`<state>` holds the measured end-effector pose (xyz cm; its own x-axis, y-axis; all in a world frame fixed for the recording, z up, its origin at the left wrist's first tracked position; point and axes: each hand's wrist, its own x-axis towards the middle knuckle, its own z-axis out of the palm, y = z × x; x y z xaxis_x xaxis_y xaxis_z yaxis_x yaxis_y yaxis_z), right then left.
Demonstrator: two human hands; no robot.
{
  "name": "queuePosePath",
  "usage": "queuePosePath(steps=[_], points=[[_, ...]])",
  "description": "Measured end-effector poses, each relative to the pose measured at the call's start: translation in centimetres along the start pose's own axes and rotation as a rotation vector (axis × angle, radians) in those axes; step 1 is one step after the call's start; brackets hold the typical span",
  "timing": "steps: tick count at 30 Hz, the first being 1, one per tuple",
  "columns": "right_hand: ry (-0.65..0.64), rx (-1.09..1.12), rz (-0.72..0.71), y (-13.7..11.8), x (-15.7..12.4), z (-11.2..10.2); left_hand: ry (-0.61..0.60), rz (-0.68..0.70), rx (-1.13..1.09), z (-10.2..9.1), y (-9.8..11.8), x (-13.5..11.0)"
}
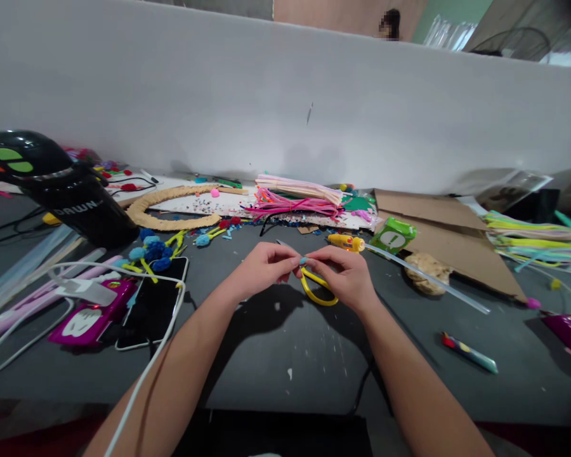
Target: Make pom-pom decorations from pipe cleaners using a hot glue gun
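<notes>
In front of me, my left hand (269,270) and my right hand (345,273) meet with thumbs and fingertips pinched together. Between the fingertips is a small light-blue piece (303,260), too small to make out fully. Just below the fingers shows the yellow handle of scissors (321,297). A pointed tip shows above my left hand, perhaps the blade. The hands hide the middle of the scissors, and I cannot tell whether they lie on the table or are held. Beyond my right hand lies a yellow glue gun (345,242) with a clear glue stick (433,279) near it.
Left: a black bottle (90,209), a phone (155,304), a purple device (92,314), a white cable across my left forearm, blue pom-poms (157,251) and a cardboard ring (145,212). Behind: pipe cleaners (295,202). Right: a green box (394,235), cardboard (447,235) and a pen-like tube (469,352).
</notes>
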<state>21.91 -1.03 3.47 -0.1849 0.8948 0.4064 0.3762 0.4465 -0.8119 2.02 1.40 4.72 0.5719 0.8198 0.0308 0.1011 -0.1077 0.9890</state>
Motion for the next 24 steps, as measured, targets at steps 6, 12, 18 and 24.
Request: queuePosePath(steps=[6,12,18,24], points=[[-0.006,-0.021,-0.025,0.27,0.03,0.12,0.082,-0.001,0.147,0.27,-0.22,0.13],[0.000,-0.052,0.015,0.56,-0.02,0.43,0.196,0.195,0.452,0.71,-0.49,0.03],[0.003,-0.035,0.020,0.47,-0.09,0.55,0.191,0.244,0.512,0.93,-0.28,-0.17],[-0.069,0.036,0.099,0.57,-0.13,0.69,0.170,0.199,0.447,0.94,-0.39,-0.08]])
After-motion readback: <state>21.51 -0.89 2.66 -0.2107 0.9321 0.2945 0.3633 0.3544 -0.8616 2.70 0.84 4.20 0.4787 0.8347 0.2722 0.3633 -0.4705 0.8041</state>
